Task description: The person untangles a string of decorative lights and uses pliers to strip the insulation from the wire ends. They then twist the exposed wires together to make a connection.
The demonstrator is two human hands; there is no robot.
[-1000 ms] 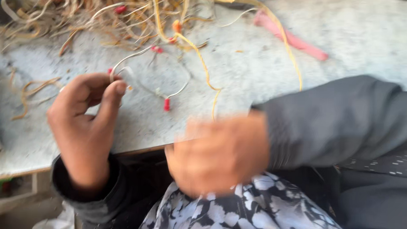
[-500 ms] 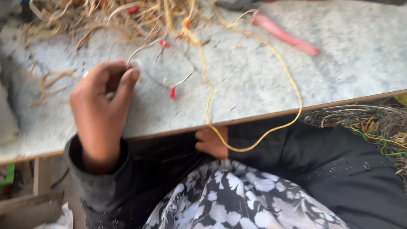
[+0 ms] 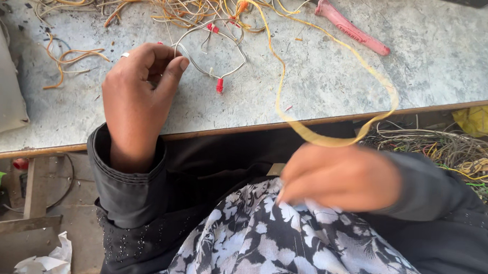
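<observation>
— What's taking up most of the space over there?

— The grey table (image 3: 337, 86) is filling the top half, its wooden edge running across in front of the person. Below it, a black sleeve and a flowered cloth (image 3: 283, 246) are covering the lap.

— And on the table?

— A big tangle of yellow and white wires (image 3: 167, 4) is lying along the far edge. A grey cushion-like thing (image 3: 2, 85) is sitting at the far left, and a pink handle (image 3: 353, 28) is lying at the upper right, well apart from the hands. A few loose orange strands (image 3: 68, 58) are lying left of the wrist.

— What are the hands doing?

— The left hand (image 3: 137, 95) is resting on the table, thumb and fingers pinching shut on a thin white wire (image 3: 214, 49) that is looping away toward small red tips. The right hand (image 3: 342, 175) is hanging below the table edge, over the lap. It is blurred, so I cannot tell whether it is gripping anything.

— Where's the long yellow one?

— The yellow wire (image 3: 281, 84) is running out of the tangle, sweeping over the table edge and curving down just above the right hand.

— Anything beside the person?

— A heap of grey and yellow wires (image 3: 454, 150) is lying lower down at the right, with a yellow bag (image 3: 482, 118) near it. Crumpled paper (image 3: 45, 259) is lying on the floor at left.
</observation>
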